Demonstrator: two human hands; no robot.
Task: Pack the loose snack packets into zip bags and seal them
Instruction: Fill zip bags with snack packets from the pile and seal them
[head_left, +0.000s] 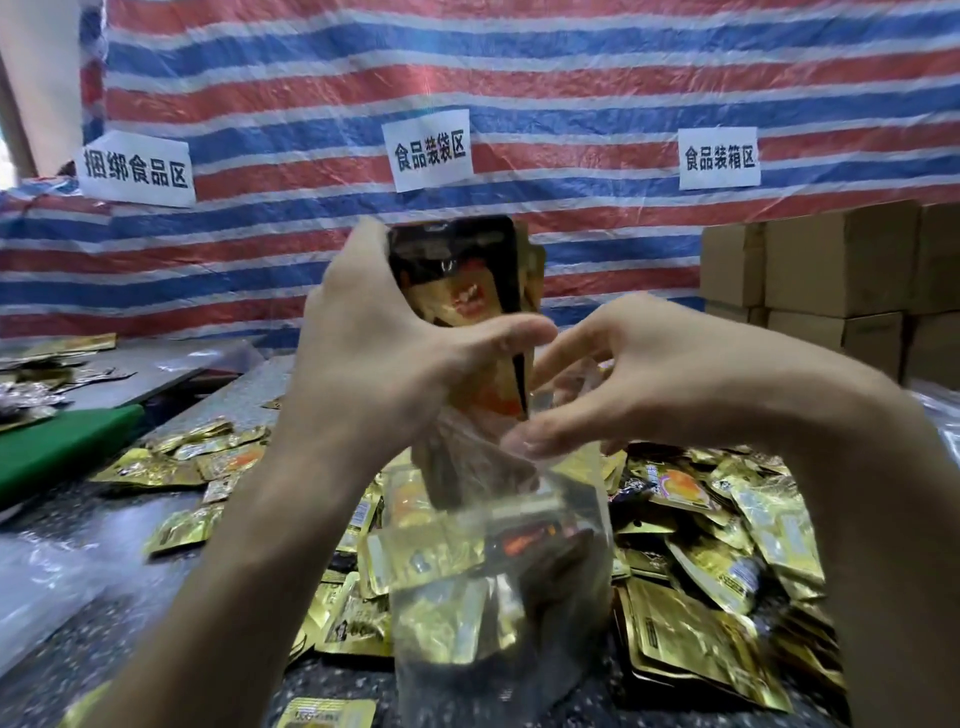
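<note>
packets (462, 280) half into the zip bag (498, 597) above the tabletop (343, 686): our left hand (384, 374) grips the stack, right hand (639, 374) pinches the rim. if that rim slips, we reckon they spill.

Soft, even indoor light, fairly bright, with faint shadows. Glare flecks the gold packets (691, 639) and the clear bag (566, 525). Slight blur softens the whole view; wide-angle distortion bows the tarp (519, 78) stripes and stretches the lower edges
</note>
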